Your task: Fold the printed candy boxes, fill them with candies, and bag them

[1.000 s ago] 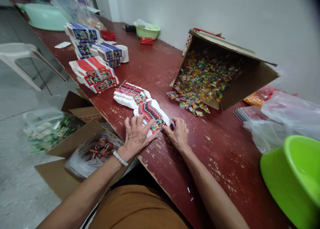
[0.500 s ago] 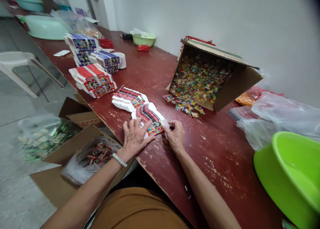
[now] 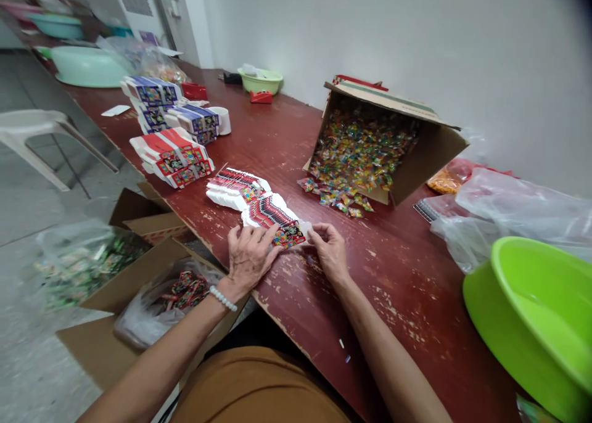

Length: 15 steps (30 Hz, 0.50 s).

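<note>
A fanned row of flat, red-printed candy cartons (image 3: 266, 210) lies on the dark red table, overlapping in two groups. At its near end is the front carton (image 3: 289, 233), with a colourful printed face and white flaps. My left hand (image 3: 250, 256), with a beaded bracelet at the wrist, grips this carton's left side, thumb below and fingers bent over the top. My right hand (image 3: 329, 250) is closed in a pinch on the white flap at its right end. The fingertips' undersides are hidden.
Banded carton bundles (image 3: 171, 155) stand at the left. A tipped cardboard box (image 3: 428, 164) spills wrapped candies (image 3: 365, 151) behind my hands. At the right are a green basin (image 3: 504, 312) and plastic bags (image 3: 522, 207). Open boxes (image 3: 92, 349) sit below the table's left edge.
My right hand has shifted slightly right, and the white flap between its fingers shows more clearly. My left hand stays at the carton's left side. The camera view has tilted slightly.
</note>
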Tool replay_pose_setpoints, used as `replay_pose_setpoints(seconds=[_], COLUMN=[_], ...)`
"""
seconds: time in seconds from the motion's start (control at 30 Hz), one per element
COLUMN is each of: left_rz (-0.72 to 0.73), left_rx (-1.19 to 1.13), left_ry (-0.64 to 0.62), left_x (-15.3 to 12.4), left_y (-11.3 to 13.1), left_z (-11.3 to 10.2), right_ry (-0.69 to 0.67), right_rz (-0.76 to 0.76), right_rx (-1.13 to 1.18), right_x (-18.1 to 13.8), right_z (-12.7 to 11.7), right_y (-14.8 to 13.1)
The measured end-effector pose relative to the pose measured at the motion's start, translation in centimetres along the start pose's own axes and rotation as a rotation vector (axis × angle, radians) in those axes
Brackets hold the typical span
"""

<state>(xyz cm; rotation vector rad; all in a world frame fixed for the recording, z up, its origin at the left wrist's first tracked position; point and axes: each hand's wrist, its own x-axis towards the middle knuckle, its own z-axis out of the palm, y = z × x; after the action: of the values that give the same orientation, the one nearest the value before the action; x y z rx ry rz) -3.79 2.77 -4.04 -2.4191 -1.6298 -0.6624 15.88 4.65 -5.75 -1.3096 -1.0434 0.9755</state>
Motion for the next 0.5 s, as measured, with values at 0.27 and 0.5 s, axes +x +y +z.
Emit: replay_pose_setpoints(seconds=[0.27, 0.5], left_rz=[0.036, 0.031], left_rx=[0.045, -0.009], left_ry=[0.047, 0.109], left_x=[-0.2, -0.1], left_y=[-0.3, -0.6], left_z=[1.4, 1.7], right_ry=[-0.003, -0.010], right_rz=[-0.124, -0.217], right_rx=[-0.225, -0.574], right_x=[-0.1, 0.1], right_z=[0.5, 1.3], right_y=[1.6, 1.1])
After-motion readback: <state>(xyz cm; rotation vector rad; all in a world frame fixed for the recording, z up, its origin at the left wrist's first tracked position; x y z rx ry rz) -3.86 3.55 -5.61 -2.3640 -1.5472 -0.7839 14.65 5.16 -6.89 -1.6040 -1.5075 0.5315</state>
